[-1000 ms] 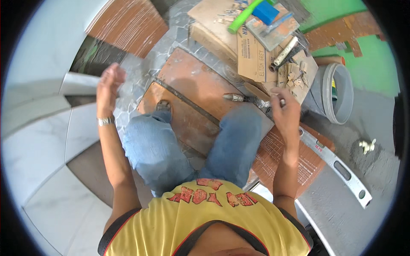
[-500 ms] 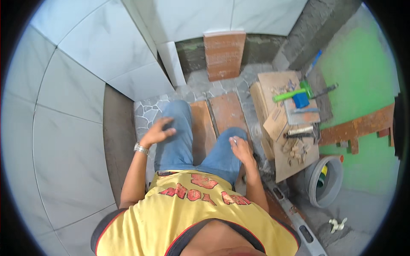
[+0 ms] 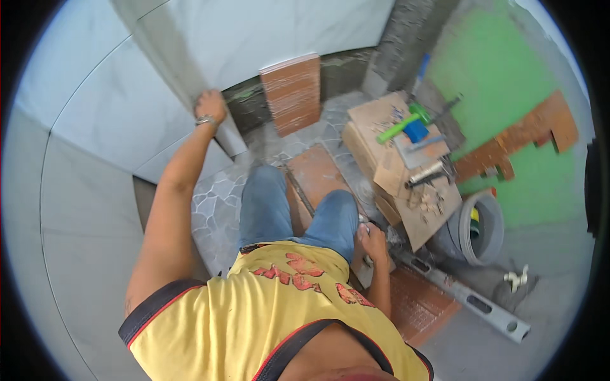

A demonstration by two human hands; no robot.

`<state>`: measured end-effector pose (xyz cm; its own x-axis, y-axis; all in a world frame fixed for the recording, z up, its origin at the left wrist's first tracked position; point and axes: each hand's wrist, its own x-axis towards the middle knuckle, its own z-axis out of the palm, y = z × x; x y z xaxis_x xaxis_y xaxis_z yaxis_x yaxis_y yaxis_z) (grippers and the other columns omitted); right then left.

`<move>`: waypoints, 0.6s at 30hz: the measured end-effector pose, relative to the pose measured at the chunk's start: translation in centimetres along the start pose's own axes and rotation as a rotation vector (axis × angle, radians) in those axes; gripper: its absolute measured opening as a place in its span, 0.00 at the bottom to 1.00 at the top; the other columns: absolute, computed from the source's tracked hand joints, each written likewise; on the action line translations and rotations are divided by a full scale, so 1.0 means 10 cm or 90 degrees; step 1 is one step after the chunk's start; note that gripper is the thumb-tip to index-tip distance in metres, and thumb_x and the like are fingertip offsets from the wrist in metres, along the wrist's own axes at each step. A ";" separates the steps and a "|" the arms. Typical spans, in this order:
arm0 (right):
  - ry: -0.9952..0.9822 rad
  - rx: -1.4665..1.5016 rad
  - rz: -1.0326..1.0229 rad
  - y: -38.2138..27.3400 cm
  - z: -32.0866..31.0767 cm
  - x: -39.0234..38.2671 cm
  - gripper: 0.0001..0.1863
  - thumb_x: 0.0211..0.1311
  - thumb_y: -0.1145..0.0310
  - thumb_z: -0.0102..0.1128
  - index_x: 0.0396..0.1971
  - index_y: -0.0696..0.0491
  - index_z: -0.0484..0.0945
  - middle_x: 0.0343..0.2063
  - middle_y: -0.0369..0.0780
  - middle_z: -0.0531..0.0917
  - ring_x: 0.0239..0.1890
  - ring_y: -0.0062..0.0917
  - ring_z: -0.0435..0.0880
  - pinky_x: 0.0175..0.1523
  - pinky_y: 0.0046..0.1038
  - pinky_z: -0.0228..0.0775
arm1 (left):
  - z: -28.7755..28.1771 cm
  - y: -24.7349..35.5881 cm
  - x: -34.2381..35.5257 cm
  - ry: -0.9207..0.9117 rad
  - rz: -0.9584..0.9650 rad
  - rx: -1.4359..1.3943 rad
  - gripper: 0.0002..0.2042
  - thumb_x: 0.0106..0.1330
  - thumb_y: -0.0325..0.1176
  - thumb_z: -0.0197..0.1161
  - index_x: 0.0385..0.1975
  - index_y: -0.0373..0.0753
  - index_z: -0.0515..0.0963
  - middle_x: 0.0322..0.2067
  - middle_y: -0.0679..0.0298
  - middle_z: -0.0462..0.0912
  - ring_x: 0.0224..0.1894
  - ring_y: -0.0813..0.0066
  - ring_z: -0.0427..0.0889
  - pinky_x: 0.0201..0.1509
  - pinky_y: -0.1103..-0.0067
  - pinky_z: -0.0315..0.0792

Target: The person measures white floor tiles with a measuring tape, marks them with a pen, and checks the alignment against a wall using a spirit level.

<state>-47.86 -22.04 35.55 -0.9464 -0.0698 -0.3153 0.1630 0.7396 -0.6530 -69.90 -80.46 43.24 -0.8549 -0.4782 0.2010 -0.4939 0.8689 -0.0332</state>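
My left hand (image 3: 211,106), with a watch on its wrist, reaches forward to the wall corner. Its fingers curl over the upper end of a narrow white tile strip (image 3: 230,138) that leans there. How far they wrap behind it is hidden. Beside my right thigh, my right hand (image 3: 373,242) is closed, and a small pale bit shows at its fingertips, too small to name.
A reddish-brown tile (image 3: 291,95) leans on the back wall. To the right, a cardboard box (image 3: 416,219) bears a green-handled tool (image 3: 394,130), a blue block (image 3: 416,131) and tile spacers. Beyond stand a grey bucket (image 3: 467,228) and a long spirit level (image 3: 483,308).
My left hand has gone from over my left thigh forward to the tile strip's upper end. My right hand has dropped from my knee to beside my thigh. The view has turned.
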 end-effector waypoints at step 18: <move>-0.051 -0.038 -0.033 -0.48 0.23 -0.17 0.18 0.73 0.59 0.52 0.43 0.61 0.81 0.33 0.55 0.84 0.38 0.51 0.84 0.44 0.42 0.73 | -0.21 0.03 -0.33 -0.059 0.298 -0.134 0.18 0.61 0.32 0.62 0.52 0.51 0.81 0.36 0.56 0.88 0.42 0.54 0.87 0.44 0.58 0.79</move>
<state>-46.41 -26.96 37.65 -0.9277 -0.1596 -0.3376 0.0960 0.7717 -0.6287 -66.92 -78.34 44.60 -0.9918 -0.0335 0.1237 -0.0210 0.9947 0.1009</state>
